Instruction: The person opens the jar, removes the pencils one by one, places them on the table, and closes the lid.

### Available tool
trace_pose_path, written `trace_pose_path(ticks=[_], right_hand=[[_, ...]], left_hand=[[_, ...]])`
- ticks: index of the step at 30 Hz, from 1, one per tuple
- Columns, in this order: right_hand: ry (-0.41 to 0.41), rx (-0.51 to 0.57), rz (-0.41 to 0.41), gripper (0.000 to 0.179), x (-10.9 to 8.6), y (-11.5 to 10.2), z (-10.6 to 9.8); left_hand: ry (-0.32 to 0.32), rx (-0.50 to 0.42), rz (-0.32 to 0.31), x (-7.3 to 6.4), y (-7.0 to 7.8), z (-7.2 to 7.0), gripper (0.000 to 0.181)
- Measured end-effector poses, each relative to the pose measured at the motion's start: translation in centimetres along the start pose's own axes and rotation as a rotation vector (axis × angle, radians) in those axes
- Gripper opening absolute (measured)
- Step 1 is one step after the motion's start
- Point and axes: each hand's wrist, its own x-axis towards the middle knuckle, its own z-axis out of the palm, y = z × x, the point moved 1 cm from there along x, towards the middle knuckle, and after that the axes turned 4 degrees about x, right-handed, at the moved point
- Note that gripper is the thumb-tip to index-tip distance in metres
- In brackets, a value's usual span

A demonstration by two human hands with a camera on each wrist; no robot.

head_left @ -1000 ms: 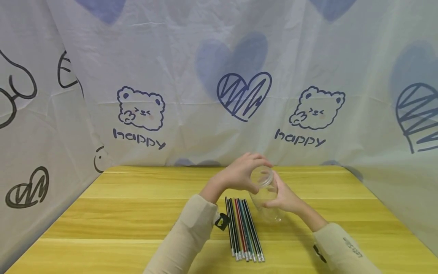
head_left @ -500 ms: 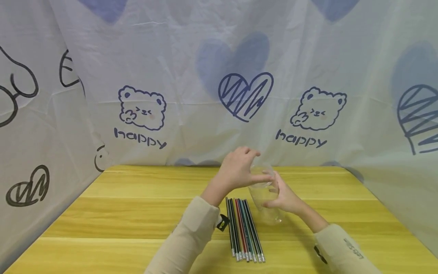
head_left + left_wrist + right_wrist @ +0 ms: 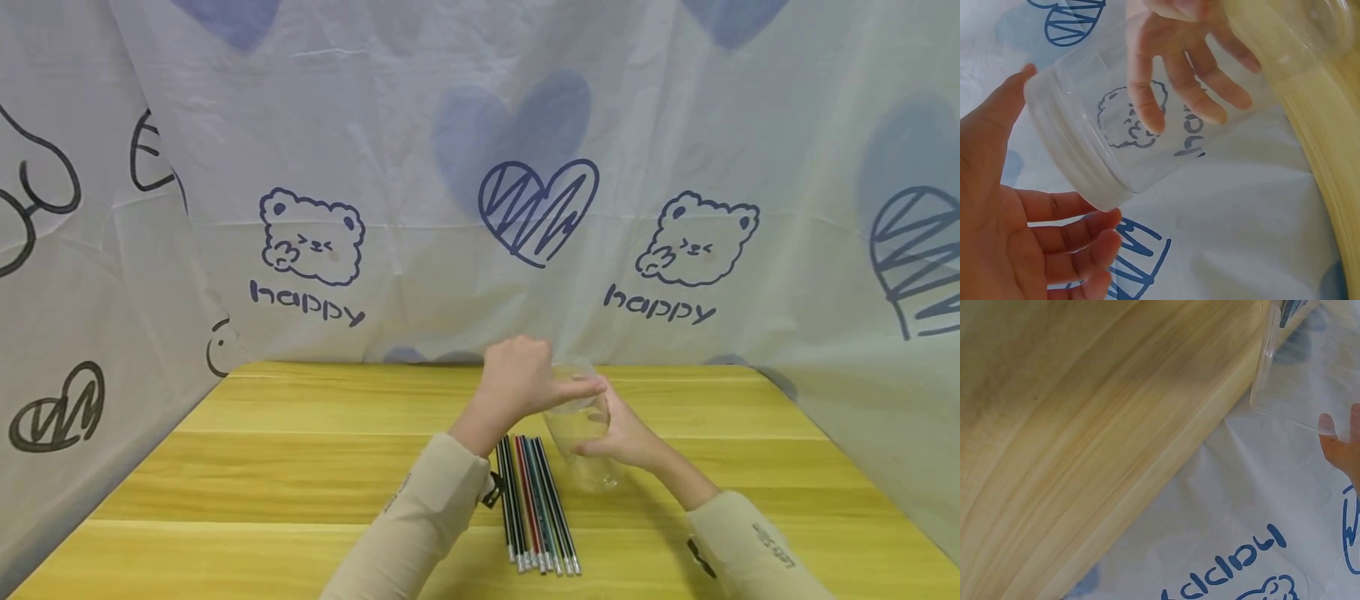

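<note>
A clear plastic jar stands tilted on the table, to the right of the pencils. My right hand grips its side, thumb in front; the left wrist view shows the other fingers spread on the jar's far side through the plastic. At the jar's top is a clear lid. My left hand holds this lid between thumb and index finger, its thumb reaching rightward across in the head view. The left hand hides part of the rim there.
Several pencils with metal-capped ends lie side by side on the yellow wooden table, close to the left sleeve. A printed cloth hangs behind the table and along its sides.
My left hand has turned at the lid, loosening midway, its thumb swinging to the right across the top. The right hand keeps its grip on the jar, and the pencils have not moved.
</note>
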Motion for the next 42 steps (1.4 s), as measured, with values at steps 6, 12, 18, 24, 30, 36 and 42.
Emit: trace_pose_path(ticks=[6, 12, 18, 24, 30, 36, 42], right_hand=[[0.0, 0.022, -0.011, 0.088, 0.1, 0.0, 0.0], [0.005, 0.032, -0.019, 0.088, 0.1, 0.0, 0.0], [0.011, 0.028, -0.013, 0.087, 0.2, -0.2, 0.0], [0.011, 0.021, 0.001, 0.088, 0.3, -0.3, 0.1], [0.01, 0.026, 0.013, 0.09, 0.1, -0.4, 0.0], [0.015, 0.024, 0.002, 0.091, 0.2, -0.3, -0.2], [0.014, 0.046, 0.008, 0.094, 0.2, 0.2, -0.4]], left_hand=[[-0.102, -0.174, 0.042, 0.0, -0.3, -0.2, 0.058], [-0.169, -0.264, 0.09, 0.0, -0.5, -0.3, 0.07], [-0.205, -0.319, 0.122, 0.2, -0.7, -0.5, 0.073], [-0.233, -0.331, 0.146, 0.3, -0.8, -0.6, 0.073], [-0.243, -0.351, 0.156, 0.3, -0.7, -0.4, 0.073], [-0.21, -0.342, 0.151, 0.3, -0.6, -0.3, 0.073], [-0.164, -0.346, 0.135, 0.2, -0.6, 0.5, 0.076]])
